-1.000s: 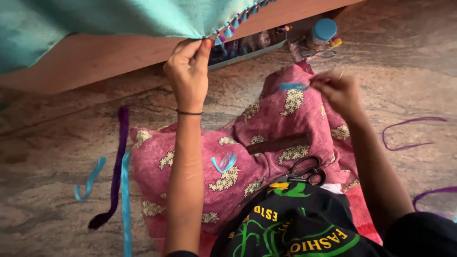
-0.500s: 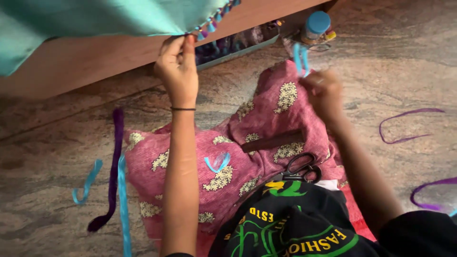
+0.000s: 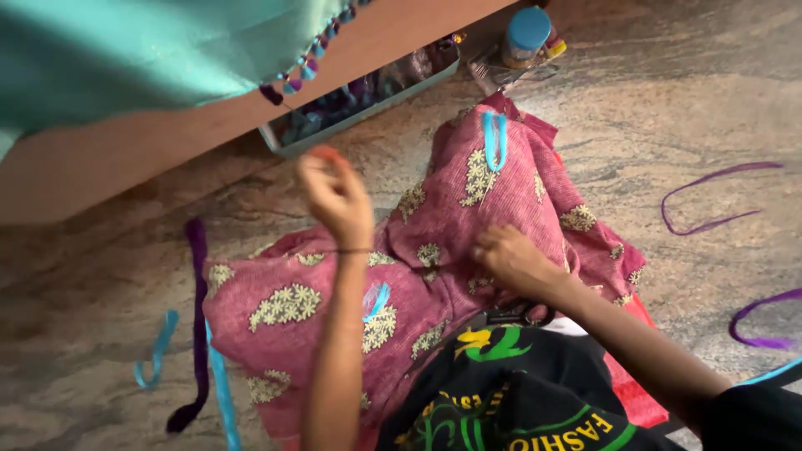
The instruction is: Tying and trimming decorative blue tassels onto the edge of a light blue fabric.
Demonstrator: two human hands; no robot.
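My left hand (image 3: pixel 336 196) is raised over the floor below the tasselled edge of a teal cloth (image 3: pixel 150 58). It is blurred, its fingers are pinched together, and I see nothing in them. My right hand (image 3: pixel 511 259) rests palm down on a pink cloth with yellow flower patches (image 3: pixel 292 317) and holds nothing. A short light-blue ribbon loop (image 3: pixel 494 138) lies on the far end of that cloth, apart from both hands. Dark scissor handles (image 3: pixel 508 316) peek out just below my right wrist. Another bit of blue ribbon (image 3: pixel 378 301) lies beside my left forearm.
A wooden edge (image 3: pixel 125 167) runs across the top left, with a tray of small items (image 3: pixel 368 92) under it. A blue-lidded jar (image 3: pixel 526 33) stands at the back. Purple cords (image 3: pixel 710 200) lie on the stone floor at right. Purple (image 3: pixel 196 334) and blue ribbons (image 3: pixel 159 359) lie at left.
My left hand has come down from the tassel edge. My right hand let go of the blue ribbon, which now lies on the pink cloth, and dropped toward the scissors.
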